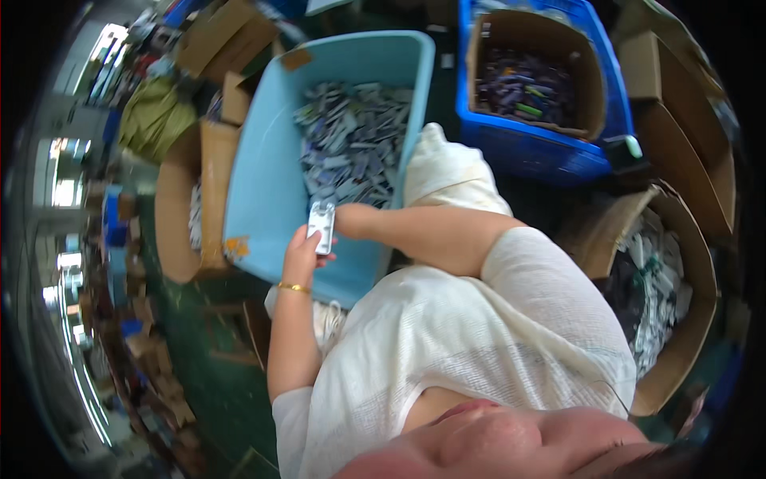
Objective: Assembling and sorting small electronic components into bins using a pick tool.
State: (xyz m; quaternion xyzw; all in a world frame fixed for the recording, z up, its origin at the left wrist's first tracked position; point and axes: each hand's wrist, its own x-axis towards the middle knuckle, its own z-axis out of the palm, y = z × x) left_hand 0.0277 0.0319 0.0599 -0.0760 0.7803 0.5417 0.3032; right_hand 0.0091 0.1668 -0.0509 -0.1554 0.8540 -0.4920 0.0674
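Note:
My left hand (302,254) is closed around a small white rectangular plastic piece (321,227), with the thumb lying along its face. Recesses or button-like marks show on that face. Close against the piece's right side is my right hand (357,221); its fingers are mostly hidden, so whether it grips anything is not visible. Both hands are over the near part of a large light-blue plastic tub (263,172). A heap of small grey and white flat pieces (359,144) fills the tub's far side.
Right of the tub, a blue crate (542,152) holds a carton of small dark parts (531,84). An open carton (692,319) with silvery, plastic-like scraps stands at the right. Left of the tub are another cardboard box (219,188) and a yellow-green sack (155,120).

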